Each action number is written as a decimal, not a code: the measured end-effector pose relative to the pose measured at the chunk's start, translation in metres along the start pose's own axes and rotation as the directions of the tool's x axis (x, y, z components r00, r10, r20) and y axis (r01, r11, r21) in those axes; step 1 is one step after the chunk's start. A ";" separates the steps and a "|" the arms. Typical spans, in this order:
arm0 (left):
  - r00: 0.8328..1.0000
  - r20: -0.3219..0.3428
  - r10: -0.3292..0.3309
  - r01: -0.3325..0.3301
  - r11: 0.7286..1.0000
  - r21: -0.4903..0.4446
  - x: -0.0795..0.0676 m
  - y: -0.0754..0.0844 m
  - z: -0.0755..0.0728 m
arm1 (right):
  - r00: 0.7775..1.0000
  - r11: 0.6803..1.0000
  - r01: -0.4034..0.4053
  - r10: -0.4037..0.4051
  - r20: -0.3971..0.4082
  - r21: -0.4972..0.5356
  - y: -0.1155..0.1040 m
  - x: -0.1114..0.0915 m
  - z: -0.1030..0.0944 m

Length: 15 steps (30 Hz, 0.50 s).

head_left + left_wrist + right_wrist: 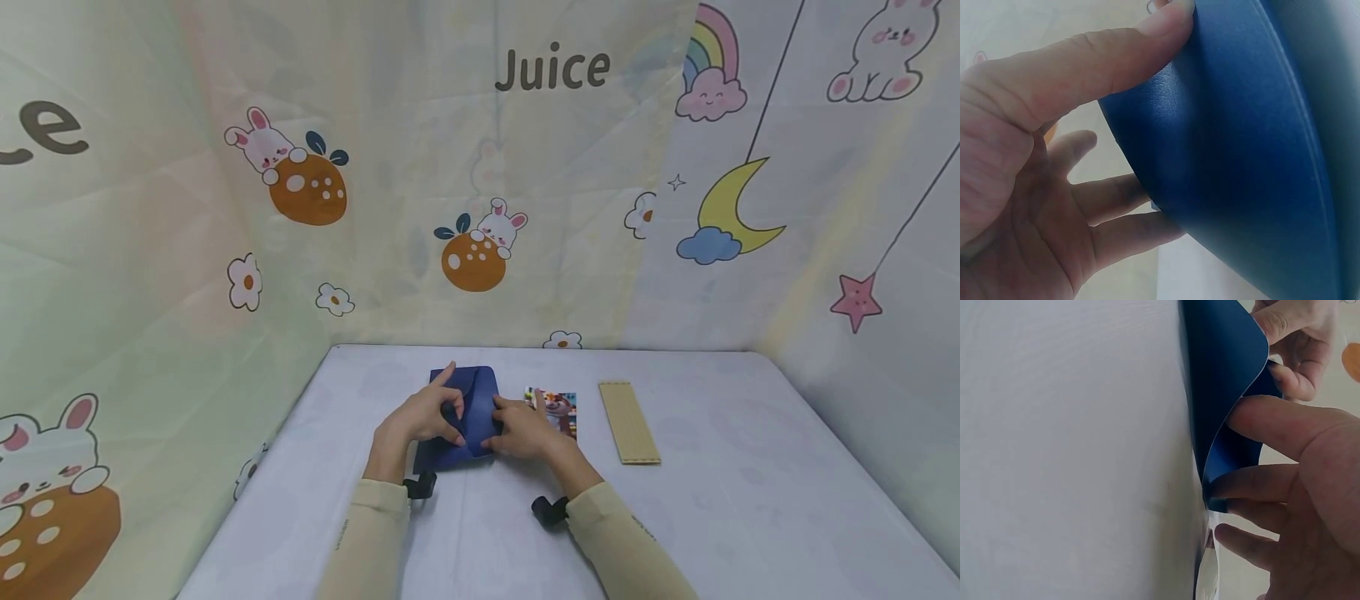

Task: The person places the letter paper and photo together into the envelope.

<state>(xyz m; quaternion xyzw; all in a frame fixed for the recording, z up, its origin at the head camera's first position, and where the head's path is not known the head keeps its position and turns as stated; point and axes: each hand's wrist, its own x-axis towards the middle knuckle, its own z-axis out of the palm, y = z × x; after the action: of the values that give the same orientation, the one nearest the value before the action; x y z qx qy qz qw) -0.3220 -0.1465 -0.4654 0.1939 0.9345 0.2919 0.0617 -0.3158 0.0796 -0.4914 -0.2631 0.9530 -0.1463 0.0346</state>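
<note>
While the white table [480, 533] spreads out beneath both sets of fingers, the blue envelope [482, 408] lies on it directly between them, its left part under the left fingers and its right edge against the right fingertips. It looks light and thin, like smooth heavy paper — stiff enough to hold a gentle bow, yet likely to crease if bent hard. A faint sheen suggests that dry fingertips might slide a little, so a flat, soft pinch should serve better than a squeeze. Its raised flap [1229, 125] curves up beside the left thumb, and the rim of that flap seems the safest place to take hold; the body is probably best steadied by spread fingers near its right edge.

The left hand [420, 417] pinches the flap's rim between thumb and fingertip, the other fingers fanned apart behind it. The right hand [525, 433] has its fingers spread and fairly straight, thumb and fingertips touching the envelope near its edge; how firmly they press I cannot tell.

Well to the right of the right fingers lies a tan strip [628, 423], flat and stiff-looking. Smallest is the colourful picture card [561, 412], just beside the right fingers and partly hidden by them — thin, and probably easiest to lift by a corner
</note>
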 end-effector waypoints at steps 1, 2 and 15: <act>1.000 0.000 0.006 -0.006 1.000 -0.002 0.000 0.000 0.000 | 1.000 1.000 0.000 0.000 -0.009 -0.003 0.001 0.000 0.000; 1.000 0.001 0.009 -0.009 1.000 0.000 0.000 -0.001 0.000 | 1.000 1.000 -0.002 0.002 -0.018 -0.003 0.001 0.000 0.000; 1.000 0.001 0.018 -0.018 1.000 -0.024 0.001 -0.003 0.001 | 0.986 0.995 -0.067 0.077 -0.149 0.073 0.016 -0.004 -0.011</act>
<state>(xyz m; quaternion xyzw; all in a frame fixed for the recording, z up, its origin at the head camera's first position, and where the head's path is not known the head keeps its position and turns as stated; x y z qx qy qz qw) -0.3239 -0.1479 -0.4678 0.2017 0.9292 0.3034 0.0621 -0.3221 0.0976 -0.4857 -0.2152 0.9562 -0.1970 -0.0239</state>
